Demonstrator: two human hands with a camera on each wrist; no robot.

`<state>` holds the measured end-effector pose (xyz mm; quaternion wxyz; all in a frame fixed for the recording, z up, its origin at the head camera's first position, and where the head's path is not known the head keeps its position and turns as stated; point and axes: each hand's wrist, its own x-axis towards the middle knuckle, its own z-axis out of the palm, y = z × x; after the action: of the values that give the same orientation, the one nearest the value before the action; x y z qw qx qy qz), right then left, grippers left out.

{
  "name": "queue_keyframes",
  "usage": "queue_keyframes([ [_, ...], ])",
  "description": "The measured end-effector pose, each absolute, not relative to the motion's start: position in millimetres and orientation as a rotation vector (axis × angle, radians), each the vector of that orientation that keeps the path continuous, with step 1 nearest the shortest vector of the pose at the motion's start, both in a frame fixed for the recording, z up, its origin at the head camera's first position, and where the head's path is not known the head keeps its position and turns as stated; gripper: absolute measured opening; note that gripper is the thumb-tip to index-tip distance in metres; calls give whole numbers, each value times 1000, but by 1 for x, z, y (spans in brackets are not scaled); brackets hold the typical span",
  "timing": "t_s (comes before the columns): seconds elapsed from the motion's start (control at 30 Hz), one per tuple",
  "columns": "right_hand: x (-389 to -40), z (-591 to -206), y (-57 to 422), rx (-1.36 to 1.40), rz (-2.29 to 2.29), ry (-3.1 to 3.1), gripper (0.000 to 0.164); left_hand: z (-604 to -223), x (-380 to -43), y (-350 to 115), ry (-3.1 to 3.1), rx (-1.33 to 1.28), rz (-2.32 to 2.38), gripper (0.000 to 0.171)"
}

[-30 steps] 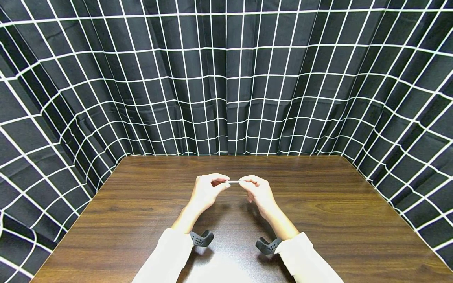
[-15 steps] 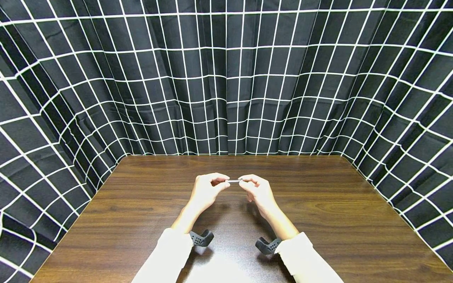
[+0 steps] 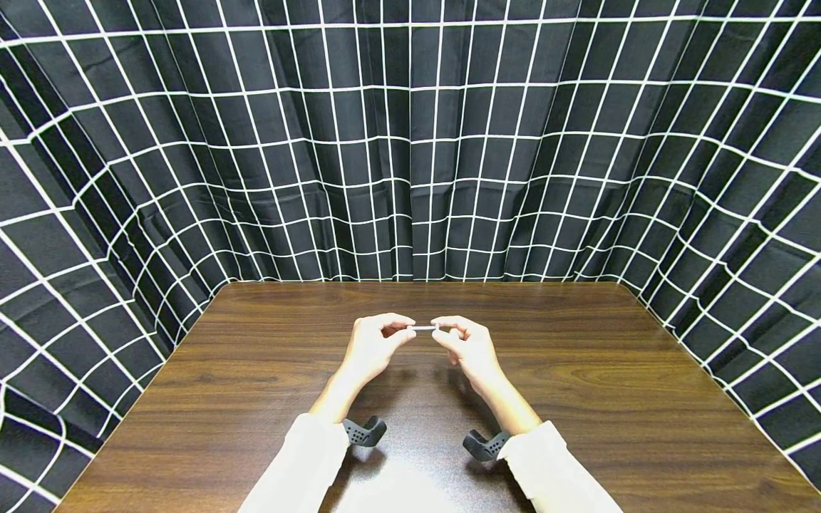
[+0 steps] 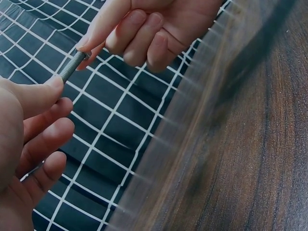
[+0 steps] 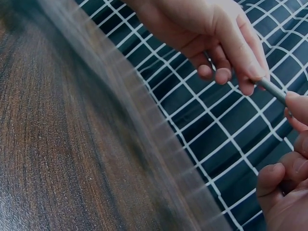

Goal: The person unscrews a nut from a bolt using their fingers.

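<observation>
A slim grey metal bolt [image 3: 423, 328] with a threaded shank lies level between my two hands above the table. My left hand [image 3: 373, 345] pinches one end of it between thumb and fingertip. At the other end, the thumb and index finger of my right hand [image 3: 471, 347] pinch the wider end, seen dark at the fingertips in the left wrist view, where the thread of the bolt [image 4: 74, 66] shows clearly. The remaining fingers of both hands are loosely curled. The right wrist view shows the bolt's shank [image 5: 273, 90] bridging the two hands, its ends covered by fingers.
A brown wood-grain table [image 3: 256, 385] spreads beneath the hands. Black curtain [image 3: 423, 157] with a white grid surrounds its back and sides. Dark wrist mounts [image 3: 366, 432] sit at both white sleeves.
My right thumb and index finger have shifted slightly at the bolt's end, exposing a little more of it. Both arms stay almost in place.
</observation>
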<state>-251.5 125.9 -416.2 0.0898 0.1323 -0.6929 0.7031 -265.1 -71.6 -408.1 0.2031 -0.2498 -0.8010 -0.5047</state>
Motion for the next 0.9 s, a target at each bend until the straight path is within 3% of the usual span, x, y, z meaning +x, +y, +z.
queue_keyframes([
  [0.63,-239,-397,125,432,2012,-2101,23,-409,-269,-73,-2292,-648,-1423,12],
  [0.9,-257,-421,130,386,1699,-2269,20,-412,-270,-75,-2340,-640,-1431,11],
])
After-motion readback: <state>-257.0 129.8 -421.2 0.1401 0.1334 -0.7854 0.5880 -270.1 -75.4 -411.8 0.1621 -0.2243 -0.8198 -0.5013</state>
